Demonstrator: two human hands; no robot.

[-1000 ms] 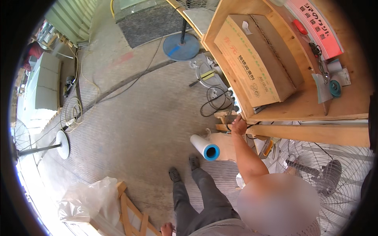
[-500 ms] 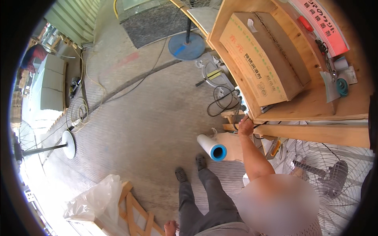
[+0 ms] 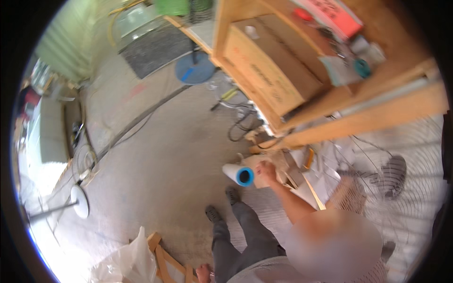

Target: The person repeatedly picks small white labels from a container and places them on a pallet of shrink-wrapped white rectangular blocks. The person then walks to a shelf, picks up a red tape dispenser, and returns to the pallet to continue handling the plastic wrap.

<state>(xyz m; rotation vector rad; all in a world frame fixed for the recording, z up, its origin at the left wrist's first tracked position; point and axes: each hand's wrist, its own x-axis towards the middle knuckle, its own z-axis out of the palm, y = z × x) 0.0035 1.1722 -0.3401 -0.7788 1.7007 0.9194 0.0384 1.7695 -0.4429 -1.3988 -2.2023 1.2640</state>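
My right hand (image 3: 266,170) is in the middle, just right of a white roll (image 3: 233,172) with a blue-rimmed hollow end. It is above a brown sheet (image 3: 275,160), apart from the bench edge. Motion blur smears its fingers, so I cannot make out whether they are curled round anything. My left hand (image 3: 204,272) hangs low at the bottom edge, beside my left leg and close to a wooden frame (image 3: 163,259). Only part of it shows, and its fingers are unclear.
A wooden bench (image 3: 302,134) on the right holds a large cardboard box (image 3: 269,66) and a teal tape roll (image 3: 362,69). Below it lie a black cable (image 3: 234,133) and a wire fan guard (image 3: 377,188). A blue round base (image 3: 196,68) stands farther off; clear plastic (image 3: 127,259) lies lower left.
My right hand has left the bench's lower corner and come down and left toward the white roll. The view has shifted, so the bench and box appear farther left. My left hand stays low.
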